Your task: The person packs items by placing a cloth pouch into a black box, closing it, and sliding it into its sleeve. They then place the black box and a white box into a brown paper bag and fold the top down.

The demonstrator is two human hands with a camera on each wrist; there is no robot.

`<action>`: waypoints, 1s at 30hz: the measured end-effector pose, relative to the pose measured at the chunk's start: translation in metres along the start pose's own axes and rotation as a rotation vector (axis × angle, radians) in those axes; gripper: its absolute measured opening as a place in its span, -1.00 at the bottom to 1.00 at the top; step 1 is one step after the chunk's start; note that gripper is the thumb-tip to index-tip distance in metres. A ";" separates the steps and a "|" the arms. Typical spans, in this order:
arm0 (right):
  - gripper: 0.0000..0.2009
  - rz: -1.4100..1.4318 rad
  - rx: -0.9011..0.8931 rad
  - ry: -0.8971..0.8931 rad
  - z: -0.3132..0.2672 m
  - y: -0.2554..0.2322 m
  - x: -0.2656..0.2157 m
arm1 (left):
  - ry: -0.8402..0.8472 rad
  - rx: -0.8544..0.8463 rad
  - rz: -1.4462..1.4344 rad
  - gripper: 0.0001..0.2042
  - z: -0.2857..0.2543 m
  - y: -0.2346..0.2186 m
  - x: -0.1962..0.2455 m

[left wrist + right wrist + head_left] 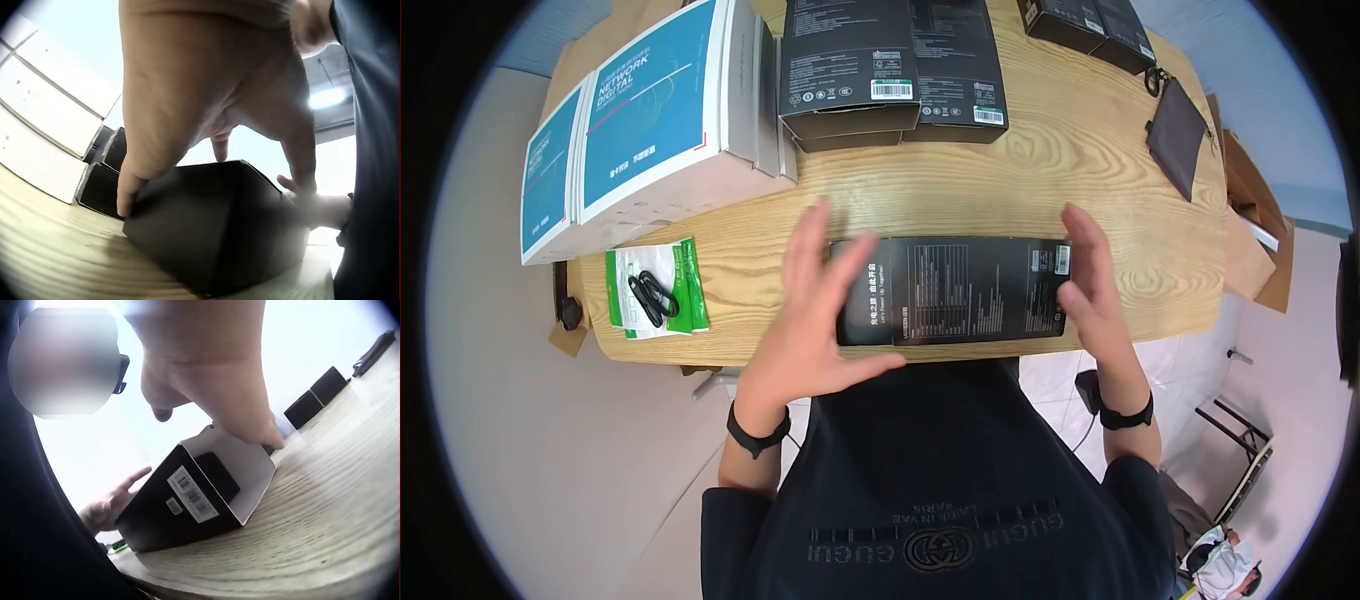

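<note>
A long black printed box lies in front of me along the table's near edge. My left hand spreads over its left end, fingers and thumb wide apart. At the opposite end is my right hand, its fingers fairly straight and its thumb by the box's corner. The right wrist view shows this end of the box uncovered, with pale inner walls and a dark block inside. A barcode label is on its side. The left end looks closed in the left wrist view.
Blue-and-white boxes stand at the back left, beside more black boxes. A coiled black cable lies on green-and-white packets to the left. At the back right are smaller black boxes and a dark pouch.
</note>
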State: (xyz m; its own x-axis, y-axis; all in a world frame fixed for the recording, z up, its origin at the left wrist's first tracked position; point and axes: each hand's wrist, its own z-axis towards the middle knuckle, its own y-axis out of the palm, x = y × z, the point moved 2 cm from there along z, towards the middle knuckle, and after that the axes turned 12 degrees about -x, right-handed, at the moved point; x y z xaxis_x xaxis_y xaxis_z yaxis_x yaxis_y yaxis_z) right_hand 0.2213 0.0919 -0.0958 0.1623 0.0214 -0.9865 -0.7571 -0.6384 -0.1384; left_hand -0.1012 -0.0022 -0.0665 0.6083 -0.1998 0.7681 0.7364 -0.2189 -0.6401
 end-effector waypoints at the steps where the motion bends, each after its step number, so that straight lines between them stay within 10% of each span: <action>1: -0.18 0.053 0.019 0.019 -0.005 -0.004 0.006 | -0.108 -0.034 -0.053 0.04 -0.007 -0.002 -0.006; 4: -0.16 0.182 -0.033 0.142 -0.007 0.010 0.010 | -0.141 -0.080 -0.496 0.14 -0.016 0.025 -0.027; 12: -0.30 0.132 -0.135 0.146 -0.004 0.016 0.006 | -0.230 -0.109 -0.241 0.25 -0.007 0.028 -0.011; 17: -0.41 -0.188 -0.113 0.102 -0.007 0.011 -0.017 | -0.341 0.079 -0.042 -0.27 -0.027 0.011 0.000; 20: -0.42 -0.142 -0.313 0.419 -0.006 0.019 -0.027 | -0.576 0.213 -0.330 -0.31 -0.040 0.020 -0.013; 25: -0.22 -0.255 -0.363 0.255 -0.006 0.045 -0.015 | -0.124 -0.184 -0.160 -0.19 -0.033 0.033 -0.004; 30: -0.03 0.062 -0.207 0.217 -0.011 0.062 -0.018 | -0.119 -0.280 -0.206 0.03 -0.016 0.041 0.026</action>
State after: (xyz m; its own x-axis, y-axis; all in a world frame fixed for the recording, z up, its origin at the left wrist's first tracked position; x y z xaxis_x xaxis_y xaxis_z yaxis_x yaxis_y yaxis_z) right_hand 0.1781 0.0435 -0.0855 0.2680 -0.1727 -0.9478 -0.6284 -0.7770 -0.0361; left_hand -0.0603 -0.0319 -0.0733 0.4977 -0.0150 0.8672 0.7476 -0.4995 -0.4377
